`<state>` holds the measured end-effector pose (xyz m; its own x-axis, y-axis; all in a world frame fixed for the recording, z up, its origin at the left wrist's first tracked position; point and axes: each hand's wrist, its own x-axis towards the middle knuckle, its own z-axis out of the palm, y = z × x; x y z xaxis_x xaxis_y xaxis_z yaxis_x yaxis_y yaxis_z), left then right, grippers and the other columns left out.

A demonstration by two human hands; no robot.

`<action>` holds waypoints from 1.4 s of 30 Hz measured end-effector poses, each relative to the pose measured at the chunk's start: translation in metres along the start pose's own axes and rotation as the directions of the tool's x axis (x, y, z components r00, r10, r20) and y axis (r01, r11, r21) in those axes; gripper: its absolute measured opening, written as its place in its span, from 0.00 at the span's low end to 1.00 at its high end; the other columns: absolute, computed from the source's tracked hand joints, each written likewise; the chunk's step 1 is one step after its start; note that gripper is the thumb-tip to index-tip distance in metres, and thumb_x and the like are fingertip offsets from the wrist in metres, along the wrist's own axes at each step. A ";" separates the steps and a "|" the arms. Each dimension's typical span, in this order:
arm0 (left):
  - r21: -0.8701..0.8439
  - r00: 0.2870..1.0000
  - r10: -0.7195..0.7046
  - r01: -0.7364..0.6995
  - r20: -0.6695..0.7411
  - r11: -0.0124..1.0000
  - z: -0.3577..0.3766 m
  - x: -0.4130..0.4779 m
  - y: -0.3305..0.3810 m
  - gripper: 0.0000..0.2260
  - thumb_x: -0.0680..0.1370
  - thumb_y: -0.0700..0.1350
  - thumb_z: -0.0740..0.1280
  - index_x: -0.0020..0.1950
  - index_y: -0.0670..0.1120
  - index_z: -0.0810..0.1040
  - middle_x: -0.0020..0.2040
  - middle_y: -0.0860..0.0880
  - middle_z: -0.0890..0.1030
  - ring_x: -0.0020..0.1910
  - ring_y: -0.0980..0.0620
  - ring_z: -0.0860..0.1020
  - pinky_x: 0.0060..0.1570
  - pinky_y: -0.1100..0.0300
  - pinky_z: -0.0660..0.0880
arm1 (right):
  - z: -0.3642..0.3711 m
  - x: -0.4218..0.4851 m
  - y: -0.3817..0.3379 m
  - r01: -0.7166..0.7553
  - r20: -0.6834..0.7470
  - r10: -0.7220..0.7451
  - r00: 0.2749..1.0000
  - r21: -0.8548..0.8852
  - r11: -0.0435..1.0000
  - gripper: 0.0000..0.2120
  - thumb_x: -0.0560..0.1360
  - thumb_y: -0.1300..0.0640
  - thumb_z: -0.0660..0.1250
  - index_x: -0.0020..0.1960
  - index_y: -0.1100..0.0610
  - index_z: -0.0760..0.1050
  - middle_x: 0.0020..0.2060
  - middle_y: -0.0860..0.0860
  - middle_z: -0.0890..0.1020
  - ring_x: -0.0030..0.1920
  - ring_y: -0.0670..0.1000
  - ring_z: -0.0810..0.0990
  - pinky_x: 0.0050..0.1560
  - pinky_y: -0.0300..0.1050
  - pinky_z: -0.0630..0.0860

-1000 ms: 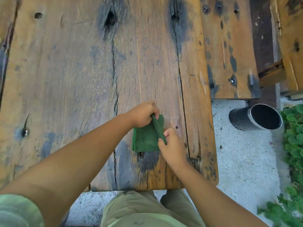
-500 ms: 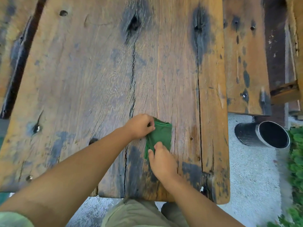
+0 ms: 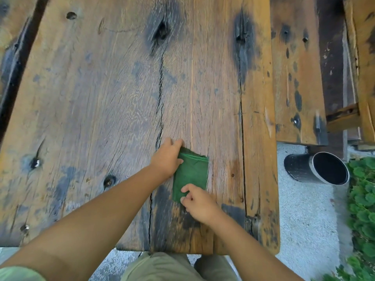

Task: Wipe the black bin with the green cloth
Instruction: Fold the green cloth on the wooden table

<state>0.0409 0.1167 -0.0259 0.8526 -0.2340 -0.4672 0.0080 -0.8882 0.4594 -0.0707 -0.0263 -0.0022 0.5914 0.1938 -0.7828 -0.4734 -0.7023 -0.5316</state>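
A green cloth, folded into a narrow rectangle, lies flat on the weathered wooden table near its front edge. My left hand rests on the cloth's upper left corner, fingers curled over the fold. My right hand pinches the cloth's lower edge with thumb and fingertips. The black bin, a cylinder with a metal rim, lies on its side on the concrete to the right of the table, its mouth facing right and toward me.
A wooden bench runs along the table's right side, above the bin. Green plants grow at the far right edge. Grey concrete ground lies between table and plants. My legs show below the table's front edge.
The cloth has been folded over from a wider square into a narrow flat rectangle. My left hand shifted to its top corner, my right hand to its bottom edge. The view moved.
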 end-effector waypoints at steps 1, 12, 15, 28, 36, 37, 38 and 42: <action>0.036 0.999 -0.029 0.030 -0.014 0.999 -0.002 0.001 0.000 0.19 0.74 0.43 0.72 0.62 0.49 0.70 0.57 0.45 0.68 0.52 0.45 0.73 0.47 0.46 0.78 | -0.011 0.003 -0.001 -0.047 0.056 0.043 0.998 0.069 0.996 0.11 0.82 0.54 0.62 0.63 0.52 0.75 0.46 0.51 0.82 0.47 0.50 0.83 0.54 0.52 0.80; -0.096 0.987 -0.003 0.019 0.160 0.995 0.001 0.005 0.003 0.25 0.72 0.43 0.74 0.65 0.48 0.67 0.60 0.46 0.70 0.52 0.45 0.76 0.55 0.47 0.76 | -0.075 0.043 0.010 -0.062 -0.419 0.112 0.901 0.131 0.989 0.10 0.75 0.56 0.72 0.51 0.55 0.72 0.41 0.51 0.79 0.41 0.51 0.79 0.40 0.46 0.75; -0.133 0.990 -0.035 0.052 0.134 0.990 0.010 0.002 0.003 0.21 0.72 0.42 0.74 0.59 0.47 0.68 0.55 0.44 0.73 0.50 0.44 0.76 0.51 0.49 0.76 | -0.076 0.051 0.007 -0.074 -0.400 0.097 0.912 0.071 0.995 0.15 0.73 0.53 0.75 0.53 0.55 0.72 0.41 0.50 0.79 0.38 0.48 0.77 0.35 0.42 0.70; -0.478 0.981 -0.118 0.180 0.157 0.860 -0.003 0.005 0.011 0.13 0.74 0.31 0.69 0.43 0.47 0.67 0.41 0.44 0.78 0.30 0.48 0.78 0.24 0.57 0.75 | -0.090 0.056 0.004 0.029 -0.377 -0.033 0.926 -0.016 0.999 0.05 0.74 0.59 0.70 0.42 0.53 0.76 0.33 0.51 0.81 0.34 0.54 0.81 0.35 0.49 0.78; -0.778 0.961 -0.133 0.273 0.240 0.565 -0.014 -0.003 0.027 0.11 0.78 0.29 0.61 0.48 0.45 0.67 0.54 0.43 0.75 0.47 0.43 0.85 0.29 0.57 0.79 | -0.093 0.042 0.000 0.116 -0.300 0.005 0.954 0.384 0.916 0.12 0.81 0.64 0.61 0.49 0.48 0.75 0.39 0.56 0.86 0.30 0.52 0.84 0.31 0.48 0.83; -0.785 0.961 -0.130 0.275 0.244 0.555 -0.014 -0.005 0.027 0.11 0.78 0.29 0.60 0.48 0.45 0.67 0.56 0.44 0.75 0.49 0.44 0.85 0.29 0.57 0.80 | -0.092 0.040 0.002 0.125 -0.295 -0.002 0.955 0.398 0.909 0.13 0.80 0.65 0.61 0.49 0.46 0.75 0.40 0.55 0.86 0.32 0.52 0.85 0.34 0.48 0.84; -0.796 0.960 -0.119 0.277 0.254 0.538 -0.013 -0.006 0.025 0.09 0.78 0.30 0.60 0.47 0.45 0.68 0.59 0.44 0.75 0.50 0.45 0.85 0.30 0.57 0.81 | -0.090 0.038 0.004 0.131 -0.291 -0.010 0.957 0.398 0.908 0.15 0.80 0.66 0.61 0.49 0.45 0.75 0.42 0.55 0.86 0.36 0.52 0.86 0.36 0.49 0.84; -0.865 0.942 -0.048 0.324 0.332 0.384 -0.013 -0.012 0.017 0.07 0.79 0.36 0.58 0.44 0.47 0.72 0.62 0.46 0.78 0.55 0.43 0.82 0.35 0.52 0.81 | -0.083 0.032 0.013 0.136 -0.270 -0.019 0.963 0.422 0.896 0.16 0.79 0.65 0.60 0.51 0.44 0.76 0.47 0.54 0.85 0.46 0.51 0.87 0.41 0.49 0.86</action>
<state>0.0378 0.1099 -0.0027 0.6297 -0.3093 -0.7126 0.7309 -0.0749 0.6783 -0.0036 -0.0857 -0.0071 0.7547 0.0149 -0.6559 -0.6192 -0.3144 -0.7195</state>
